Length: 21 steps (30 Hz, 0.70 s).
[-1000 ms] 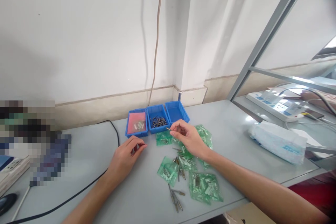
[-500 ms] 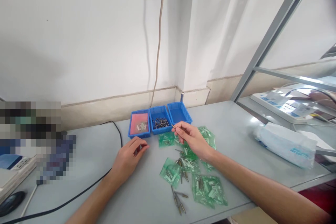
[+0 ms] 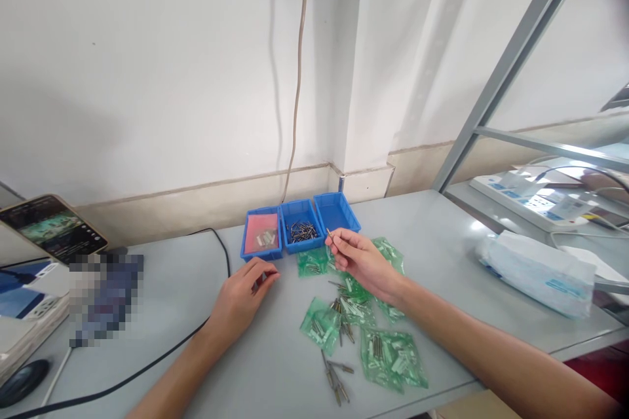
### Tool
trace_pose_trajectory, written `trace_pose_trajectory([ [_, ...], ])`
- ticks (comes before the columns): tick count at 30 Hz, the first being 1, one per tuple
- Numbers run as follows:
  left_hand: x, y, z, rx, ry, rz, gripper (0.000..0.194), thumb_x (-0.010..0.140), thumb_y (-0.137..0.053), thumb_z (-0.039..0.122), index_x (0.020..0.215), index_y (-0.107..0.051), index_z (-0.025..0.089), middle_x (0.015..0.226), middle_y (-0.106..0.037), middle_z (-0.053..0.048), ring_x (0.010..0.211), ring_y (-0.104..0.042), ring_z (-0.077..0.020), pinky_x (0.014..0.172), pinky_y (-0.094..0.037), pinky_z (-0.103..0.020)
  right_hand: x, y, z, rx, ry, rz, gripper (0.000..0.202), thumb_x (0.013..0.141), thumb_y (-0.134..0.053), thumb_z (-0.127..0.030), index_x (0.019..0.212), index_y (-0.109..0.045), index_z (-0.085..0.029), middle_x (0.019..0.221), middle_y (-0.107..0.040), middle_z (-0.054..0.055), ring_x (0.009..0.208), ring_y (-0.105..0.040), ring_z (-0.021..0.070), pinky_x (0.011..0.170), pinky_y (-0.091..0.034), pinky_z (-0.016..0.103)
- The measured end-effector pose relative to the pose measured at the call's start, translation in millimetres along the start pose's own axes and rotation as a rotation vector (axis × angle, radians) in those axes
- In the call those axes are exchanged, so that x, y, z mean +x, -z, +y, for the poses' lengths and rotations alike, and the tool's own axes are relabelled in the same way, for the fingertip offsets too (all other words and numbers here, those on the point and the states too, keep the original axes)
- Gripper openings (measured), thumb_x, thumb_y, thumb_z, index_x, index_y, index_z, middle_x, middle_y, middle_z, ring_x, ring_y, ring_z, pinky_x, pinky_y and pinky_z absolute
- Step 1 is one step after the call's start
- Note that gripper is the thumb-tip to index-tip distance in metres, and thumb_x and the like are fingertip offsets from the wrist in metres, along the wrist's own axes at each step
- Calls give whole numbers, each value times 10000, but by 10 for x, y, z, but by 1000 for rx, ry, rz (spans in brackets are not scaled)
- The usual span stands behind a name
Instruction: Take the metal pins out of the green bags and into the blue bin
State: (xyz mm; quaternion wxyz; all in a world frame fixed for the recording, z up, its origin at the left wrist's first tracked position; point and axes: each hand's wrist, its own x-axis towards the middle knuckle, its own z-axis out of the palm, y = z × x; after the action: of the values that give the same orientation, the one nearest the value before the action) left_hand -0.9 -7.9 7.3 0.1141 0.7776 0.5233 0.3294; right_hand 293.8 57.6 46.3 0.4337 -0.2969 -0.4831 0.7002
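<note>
Between thumb and fingertips, my right hand (image 3: pixel 358 254) pinches a small thin metal pin (image 3: pixel 329 233), held up just in front of the blue bins. My left hand (image 3: pixel 248 288) rests on the table with curled fingers, thumb and forefinger nearly meeting; whether anything is in them I cannot make out. The middle blue bin (image 3: pixel 291 248) holds many dark metal pins (image 3: pixel 303 231). In the left bin (image 3: pixel 244 245) lies a pink sheet with a clear bag of pale pieces. The right bin (image 3: pixel 344 216) shows a bare floor. Green plastic bags (image 3: pixel 393 357) of metal parts lie below my right hand.
Loose metal pins (image 3: pixel 337 380) lie near the table's front edge. A black cable (image 3: pixel 162 355) crosses the left side, by a mouse (image 3: pixel 23 381) and a propped phone (image 3: pixel 54 229). At right are a white plastic package (image 3: pixel 540 272) and a grey metal frame (image 3: pixel 511 55).
My right hand has barely moved; the pin in it now points more upright. The left hand stays in place. The view has shifted slightly.
</note>
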Motion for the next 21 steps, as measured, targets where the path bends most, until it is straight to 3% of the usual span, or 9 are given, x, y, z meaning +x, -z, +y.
trace_pose_trajectory([
  [21, 5, -19, -44, 22, -7, -19, 277, 1119, -484, 443, 1078, -691, 263, 1057, -701, -38, 844, -660, -173, 750, -530, -286, 13, 38, 53, -317, 121, 101, 411, 952, -702, -620, 1011, -664, -215, 913, -629, 13, 613, -455, 117, 590, -361, 286],
])
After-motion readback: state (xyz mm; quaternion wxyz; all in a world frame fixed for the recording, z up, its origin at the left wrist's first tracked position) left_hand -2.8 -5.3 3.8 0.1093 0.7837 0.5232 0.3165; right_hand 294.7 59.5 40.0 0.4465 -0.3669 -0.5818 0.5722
